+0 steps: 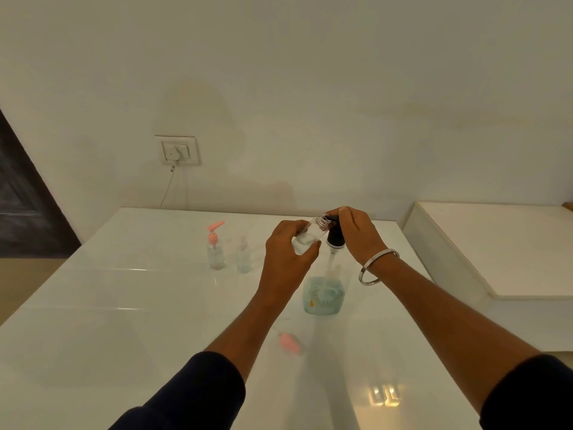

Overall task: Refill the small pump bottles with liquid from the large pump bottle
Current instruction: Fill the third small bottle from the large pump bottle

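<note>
Your left hand (286, 254) grips tilted open bottle (308, 235), neck at black pump (335, 235); right hand (356, 232) curls over pump.

The right hand (353, 234) is hiding the large pump bottle's black pump head (335, 235), and the left hand (286, 254) is covering the small clear bottle's base (305, 242).

White glossy surface (124, 305); pink pump tops (215, 231); large bottle (323, 294) holds pale blue liquid under a black pump (335, 235); silver bangle (376, 266).
</note>
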